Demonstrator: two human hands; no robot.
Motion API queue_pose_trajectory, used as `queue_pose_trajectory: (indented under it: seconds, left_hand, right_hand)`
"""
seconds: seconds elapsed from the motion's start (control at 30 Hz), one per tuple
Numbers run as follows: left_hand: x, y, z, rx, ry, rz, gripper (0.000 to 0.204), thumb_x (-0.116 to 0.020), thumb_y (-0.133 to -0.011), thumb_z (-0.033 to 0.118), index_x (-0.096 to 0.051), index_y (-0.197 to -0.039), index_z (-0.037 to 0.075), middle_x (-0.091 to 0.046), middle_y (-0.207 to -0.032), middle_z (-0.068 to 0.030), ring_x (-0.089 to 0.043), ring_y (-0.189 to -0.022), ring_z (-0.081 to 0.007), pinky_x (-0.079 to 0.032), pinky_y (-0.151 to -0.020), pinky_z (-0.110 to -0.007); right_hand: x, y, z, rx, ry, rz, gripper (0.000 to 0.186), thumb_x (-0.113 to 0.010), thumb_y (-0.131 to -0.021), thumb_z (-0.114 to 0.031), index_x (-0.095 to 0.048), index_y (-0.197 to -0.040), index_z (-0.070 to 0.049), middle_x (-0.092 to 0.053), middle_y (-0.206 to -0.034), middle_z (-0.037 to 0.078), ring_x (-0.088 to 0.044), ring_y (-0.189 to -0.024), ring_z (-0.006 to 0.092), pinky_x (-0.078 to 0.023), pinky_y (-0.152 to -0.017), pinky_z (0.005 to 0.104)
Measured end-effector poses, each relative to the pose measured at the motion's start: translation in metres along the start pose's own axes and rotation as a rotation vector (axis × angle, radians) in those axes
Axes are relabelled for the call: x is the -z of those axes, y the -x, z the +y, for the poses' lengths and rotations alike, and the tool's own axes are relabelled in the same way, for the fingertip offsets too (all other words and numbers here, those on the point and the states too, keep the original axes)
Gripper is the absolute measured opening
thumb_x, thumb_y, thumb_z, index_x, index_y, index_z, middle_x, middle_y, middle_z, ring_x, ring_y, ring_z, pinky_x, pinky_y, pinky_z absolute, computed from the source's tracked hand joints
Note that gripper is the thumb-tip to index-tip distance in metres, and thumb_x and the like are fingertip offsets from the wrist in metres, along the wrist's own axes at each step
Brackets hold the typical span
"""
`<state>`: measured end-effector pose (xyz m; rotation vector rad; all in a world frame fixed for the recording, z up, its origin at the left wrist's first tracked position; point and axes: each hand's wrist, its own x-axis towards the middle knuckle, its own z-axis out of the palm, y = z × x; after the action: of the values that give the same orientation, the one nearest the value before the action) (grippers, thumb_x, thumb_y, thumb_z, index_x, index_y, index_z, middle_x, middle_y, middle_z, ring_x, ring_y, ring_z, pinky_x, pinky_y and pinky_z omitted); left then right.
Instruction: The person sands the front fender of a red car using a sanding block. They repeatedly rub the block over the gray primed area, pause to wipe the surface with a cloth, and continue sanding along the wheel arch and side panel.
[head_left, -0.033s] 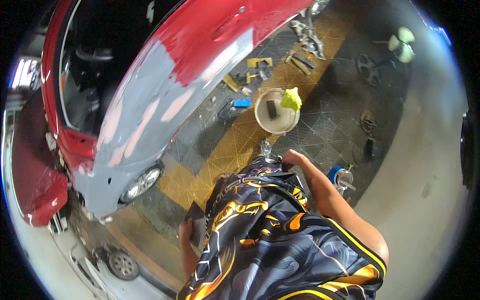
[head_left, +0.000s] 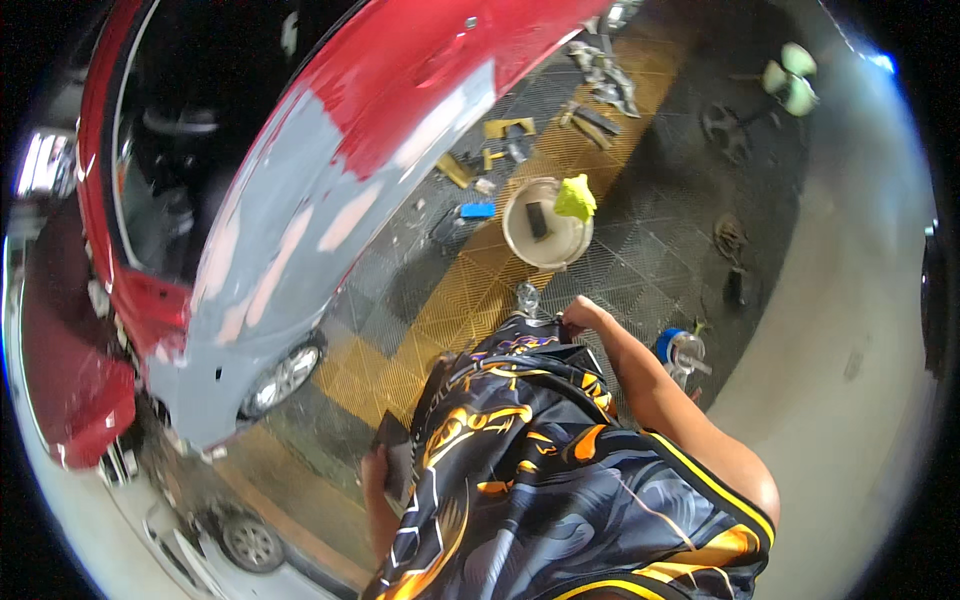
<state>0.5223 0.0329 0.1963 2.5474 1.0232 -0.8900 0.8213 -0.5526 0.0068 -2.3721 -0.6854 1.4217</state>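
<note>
At my left side, my left hand [head_left: 374, 466] is closed on a dark grey sheet [head_left: 397, 452] that looks like sandpaper; its fingers are partly hidden. My right hand [head_left: 583, 314] is curled at the black patterned fabric of my shorts [head_left: 535, 328] and seems to grip it. Ahead on the left stands a red car [head_left: 400, 60], its side covered by a broad grey patch [head_left: 270, 200] with pale smoothed spots. A white bucket [head_left: 515, 243] stands in front of me, with a dark block [head_left: 540, 220] inside and a yellow-green cloth [head_left: 575, 198] over its rim.
Beyond the bucket lie a blue block [head_left: 477, 210], several yellow and dark sanding tools [head_left: 510, 128] and crumpled grey material [head_left: 605, 80]. A clear bottle [head_left: 528, 297] is near my right hand. At right are a blue-and-clear container [head_left: 685, 350] and a fan [head_left: 790, 80]. Another white car [head_left: 200, 560] is behind left.
The whole view has shifted slightly, so the bucket and floor items sit a little farther left. Both hands keep almost the same places; the dark sheet is tilted a little differently.
</note>
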Motion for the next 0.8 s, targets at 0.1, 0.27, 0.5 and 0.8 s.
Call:
queue_pose_trajectory:
  seconds: [0.1,0.27,0.5,0.8]
  left_hand:
    - [-0.028,0.01,-0.019,0.031,0.05,-0.005,0.063,-0.055,-0.094,0.05,-0.069,-0.092,-0.011,-0.066,-0.091,-0.035,-0.065,-0.095,-0.0498,-0.049,-0.081,-0.054]
    - [-0.053,-0.024,-0.047,-0.026,0.089,-0.205,0.062,-0.054,-0.094,0.05,-0.068,-0.096,-0.011,-0.065,-0.095,-0.0342,-0.064,-0.098,-0.0489,-0.048,-0.083,-0.053]
    - [0.009,-0.086,-0.091,-0.138,0.093,-0.17,0.061,-0.054,-0.094,0.049,-0.066,-0.101,-0.01,-0.065,-0.1,-0.0332,-0.063,-0.102,-0.0476,-0.048,-0.087,-0.052]
    - [0.053,-0.102,-0.131,-0.143,0.155,-0.12,0.06,-0.054,-0.094,0.048,-0.065,-0.108,-0.009,-0.065,-0.107,-0.0319,-0.061,-0.108,-0.0459,-0.047,-0.091,-0.051]
  right_hand:
    - [0.039,0.017,-0.042,-0.369,-0.034,0.102,0.034,-0.084,-0.064,-0.031,-0.076,-0.082,-0.004,-0.073,-0.085,0.018,-0.072,-0.082,0.032,-0.059,-0.076,0.04]
    - [0.04,0.048,-0.093,-0.524,-0.451,0.484,0.031,-0.055,-0.085,-0.021,-0.073,-0.067,-0.003,-0.071,-0.064,0.009,-0.072,-0.061,0.0214,-0.06,-0.064,0.0365]
    - [-0.011,0.066,-0.165,-0.522,-0.567,0.474,0.031,-0.058,-0.086,-0.029,-0.075,-0.082,-0.005,-0.072,-0.07,0.011,-0.072,-0.066,0.0243,-0.059,-0.069,0.0387]
    - [-0.203,0.119,-0.147,-0.7,-0.642,0.26,0.03,-0.06,-0.088,-0.033,-0.075,-0.086,-0.006,-0.074,-0.078,0.012,-0.073,-0.073,0.0253,-0.057,-0.069,0.0413]
